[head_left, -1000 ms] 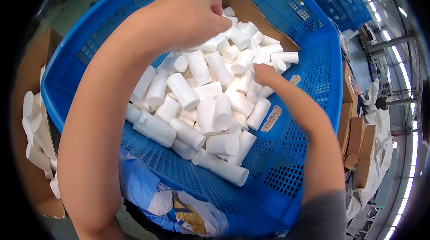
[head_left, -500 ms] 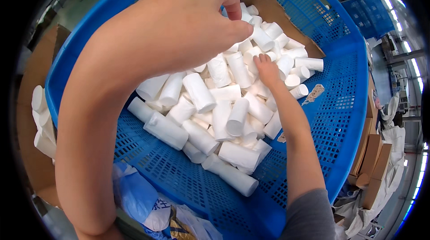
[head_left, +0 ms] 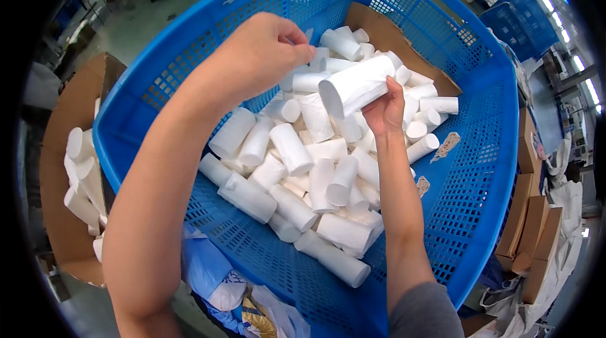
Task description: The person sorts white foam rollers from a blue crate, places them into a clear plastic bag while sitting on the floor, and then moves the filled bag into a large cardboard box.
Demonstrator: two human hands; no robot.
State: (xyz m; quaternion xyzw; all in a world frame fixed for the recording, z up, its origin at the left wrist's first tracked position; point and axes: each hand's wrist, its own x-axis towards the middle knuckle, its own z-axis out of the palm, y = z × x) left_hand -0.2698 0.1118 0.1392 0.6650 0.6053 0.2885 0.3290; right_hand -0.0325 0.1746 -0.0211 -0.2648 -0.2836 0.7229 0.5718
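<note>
My right hand [head_left: 386,109] grips a white roll [head_left: 360,85], a soft paper or cotton cylinder, and holds it tilted above the heap. To its left, my left hand [head_left: 274,47] is closed in a pinch, fingertips together. A thin, bluish, see-through piece that looks like plastic film [head_left: 309,34] shows at those fingertips; its full shape is hidden behind the hand. Below both hands, many similar white rolls [head_left: 292,148] lie jumbled in a large blue perforated plastic basket [head_left: 467,212].
A brown cardboard sheet [head_left: 398,38] stands inside the basket's far side. At left, a cardboard box [head_left: 63,212] holds more white rolls [head_left: 82,174]. Blue and white plastic bags [head_left: 218,275] bunch against the near side. Cardboard pieces [head_left: 533,231] stand along the right.
My right hand has come up out of the heap with a white roll in it. The left hand has drawn back, lower and to the left, still pinched.
</note>
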